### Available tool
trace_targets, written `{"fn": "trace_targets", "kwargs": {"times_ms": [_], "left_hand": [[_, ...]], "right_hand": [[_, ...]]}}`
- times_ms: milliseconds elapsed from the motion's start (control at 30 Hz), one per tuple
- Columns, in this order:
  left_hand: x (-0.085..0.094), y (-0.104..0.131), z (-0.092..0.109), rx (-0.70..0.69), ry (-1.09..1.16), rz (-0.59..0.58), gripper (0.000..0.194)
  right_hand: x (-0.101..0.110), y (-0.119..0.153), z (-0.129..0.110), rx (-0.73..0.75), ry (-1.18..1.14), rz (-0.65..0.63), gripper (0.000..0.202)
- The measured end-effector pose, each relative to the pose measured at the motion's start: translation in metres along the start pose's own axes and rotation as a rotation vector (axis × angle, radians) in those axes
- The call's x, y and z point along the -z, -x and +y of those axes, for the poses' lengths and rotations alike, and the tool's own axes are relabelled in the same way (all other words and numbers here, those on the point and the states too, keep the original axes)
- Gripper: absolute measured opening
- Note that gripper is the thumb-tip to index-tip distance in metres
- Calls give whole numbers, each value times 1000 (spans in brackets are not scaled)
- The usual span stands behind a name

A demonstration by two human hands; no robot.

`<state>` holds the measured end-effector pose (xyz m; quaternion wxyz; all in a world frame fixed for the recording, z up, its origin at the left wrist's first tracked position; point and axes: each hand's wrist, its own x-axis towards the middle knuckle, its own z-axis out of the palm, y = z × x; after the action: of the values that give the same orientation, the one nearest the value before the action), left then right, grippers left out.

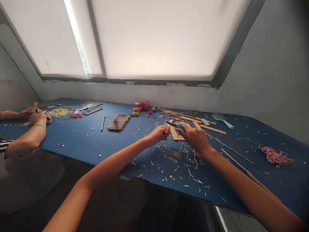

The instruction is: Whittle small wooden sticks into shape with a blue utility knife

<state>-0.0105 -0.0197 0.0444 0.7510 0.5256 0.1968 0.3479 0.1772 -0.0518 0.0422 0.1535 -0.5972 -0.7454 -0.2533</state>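
Observation:
Above the blue table, my left hand (159, 133) is closed around a small pale wooden stick (168, 127) that pokes up from the fingertips. My right hand (196, 137) grips the blue handle of a knife (180, 127). Its dark blade (171, 123) points left and meets or nearly meets the stick; I cannot tell which. Just behind and between the hands lies a flat wooden piece (173, 133). Thin pale shavings (166, 158) are scattered beneath both hands.
Bamboo strips (213, 129), a pale green hairbrush (223, 120) and a red-white cord bundle (277, 156) lie to the right. Leftward are a phone (119, 122), a short stick (103, 123) and a red plush toy (144, 105). A co-worker's hands (36, 116) hold a piece at far left.

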Motion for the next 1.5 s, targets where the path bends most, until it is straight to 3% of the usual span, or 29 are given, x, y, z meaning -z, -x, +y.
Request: {"fn": "trace_targets", "kwargs": {"times_ms": [200, 500, 733, 800, 933, 1000, 1067, 1133, 1267, 1367, 1500], "left_hand": [[2, -2, 2, 61, 82, -50, 21], [-3, -1, 13, 126, 204, -97, 20], [-5, -2, 19, 175, 269, -119, 22], [-4, 5, 26, 192, 280, -141, 23], [3, 23, 44, 183, 247, -244, 21], [8, 23, 45, 122, 249, -218, 22], [11, 17, 36, 76, 244, -150, 22], [13, 8, 22, 43, 201, -98, 21], [11, 3, 0, -78, -1, 9, 24], [9, 8, -1, -150, -132, 92, 30], [5, 13, 5, -170, -226, 59, 34]], "right_hand": [[-3, -5, 9, 5, 57, -18, 72], [-2, -9, 26, 12, 95, 77, 77], [4, -15, 26, 7, 43, 91, 85], [5, -16, 37, -123, -23, 30, 84], [14, -6, 87, -579, -101, -43, 90], [20, 1, 109, -658, -114, 16, 87], [24, 5, 116, -677, -179, 78, 82], [26, 5, 107, -656, -234, 92, 77], [22, -1, 64, -457, -215, 61, 73], [17, -2, 32, -297, -158, 74, 74], [15, 1, 5, -55, -129, 68, 70]]}}
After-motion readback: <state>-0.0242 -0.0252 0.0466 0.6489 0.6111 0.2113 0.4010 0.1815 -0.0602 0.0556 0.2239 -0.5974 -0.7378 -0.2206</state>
